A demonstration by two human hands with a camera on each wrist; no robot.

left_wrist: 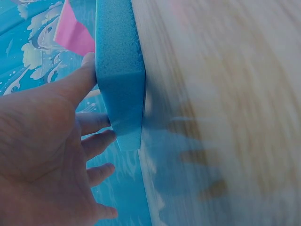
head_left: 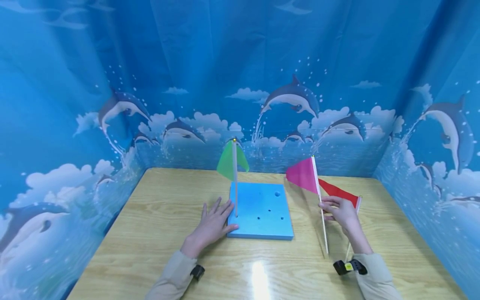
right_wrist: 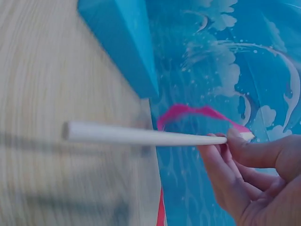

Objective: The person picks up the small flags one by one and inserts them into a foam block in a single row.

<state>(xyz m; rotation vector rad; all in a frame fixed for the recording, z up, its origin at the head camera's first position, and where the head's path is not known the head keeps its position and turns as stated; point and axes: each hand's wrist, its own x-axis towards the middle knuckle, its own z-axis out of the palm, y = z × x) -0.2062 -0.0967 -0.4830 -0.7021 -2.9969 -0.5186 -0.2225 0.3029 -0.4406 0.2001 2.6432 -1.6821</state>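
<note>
One flag (head_left: pixel 303 176) (pink) | right hand (head_left: pixel 340 211) pinches | left hand (head_left: pixel 214 221) touches block (head_left: pixel 258 202)

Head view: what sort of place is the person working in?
Probably a staged tabletop workspace: a light wood-grain table is enclosed at the back and both sides by blue dolphin-print curtains, and a square, holed blue foam-like block lies on it.

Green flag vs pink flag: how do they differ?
Support: the green flag stands in the blue board; the pink flag is pinched in the right hand, off the board.
Pose: in the head view, the green flag is near upright; the pink flag's top leans left.
Shared: both are mounted on thin sticks.
</note>
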